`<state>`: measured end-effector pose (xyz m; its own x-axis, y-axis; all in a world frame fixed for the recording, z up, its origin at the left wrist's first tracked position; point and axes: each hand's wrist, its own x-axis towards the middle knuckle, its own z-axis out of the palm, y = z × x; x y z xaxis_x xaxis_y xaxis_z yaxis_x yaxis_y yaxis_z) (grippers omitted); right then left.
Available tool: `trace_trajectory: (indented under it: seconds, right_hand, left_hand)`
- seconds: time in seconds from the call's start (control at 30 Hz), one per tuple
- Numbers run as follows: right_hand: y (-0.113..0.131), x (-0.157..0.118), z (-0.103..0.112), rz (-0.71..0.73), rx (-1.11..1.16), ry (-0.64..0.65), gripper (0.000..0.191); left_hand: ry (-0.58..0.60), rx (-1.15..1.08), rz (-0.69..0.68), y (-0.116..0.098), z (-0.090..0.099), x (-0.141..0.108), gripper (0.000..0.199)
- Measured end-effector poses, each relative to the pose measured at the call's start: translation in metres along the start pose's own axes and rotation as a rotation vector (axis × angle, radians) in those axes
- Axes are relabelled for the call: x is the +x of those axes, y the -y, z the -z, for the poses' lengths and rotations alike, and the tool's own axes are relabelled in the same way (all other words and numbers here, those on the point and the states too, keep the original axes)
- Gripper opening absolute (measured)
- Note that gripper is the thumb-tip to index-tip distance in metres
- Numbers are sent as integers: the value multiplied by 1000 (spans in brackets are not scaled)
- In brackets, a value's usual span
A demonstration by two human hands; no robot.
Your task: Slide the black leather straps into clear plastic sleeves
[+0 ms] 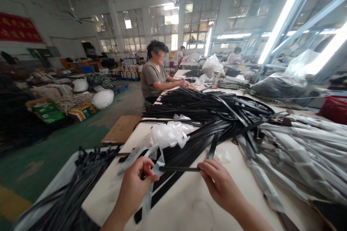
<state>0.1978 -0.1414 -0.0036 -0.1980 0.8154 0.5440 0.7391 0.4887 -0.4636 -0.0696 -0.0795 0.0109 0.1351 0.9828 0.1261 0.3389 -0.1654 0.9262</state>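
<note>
My right hand is closed around a short visible length of black strap, which looks like a belt and points left. At its left end, my left hand pinches a thin clear plastic sleeve. The strap's tip is against or just inside the plastic; I cannot tell which. A crumpled heap of clear plastic sleeves lies just beyond my left hand. More black straps run diagonally under and behind my hands, joining a large pile farther up the table.
Plastic-wrapped straps cover the table's right side, near a red basket. A bin of black straps stands at lower left, beside a cardboard box. A co-worker works across the table. Light tubes slant overhead right.
</note>
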Motion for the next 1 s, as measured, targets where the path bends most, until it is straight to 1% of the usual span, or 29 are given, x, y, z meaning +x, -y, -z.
trace_trajectory:
  seconds: [0.2, 0.73, 1.0]
  right_hand:
    - [1, -1, -3, 4, 6, 45, 15]
    - [0, -1, -1, -2, 13, 42, 14]
    - [0, -1, -2, -20, 15, 80, 14]
  left_hand:
    - [-2, 18, -11, -3, 0, -2, 22]
    - [-8, 66, -28, 1, -1, -1, 21]
    - [-1, 65, -13, -1, -1, -2, 22]
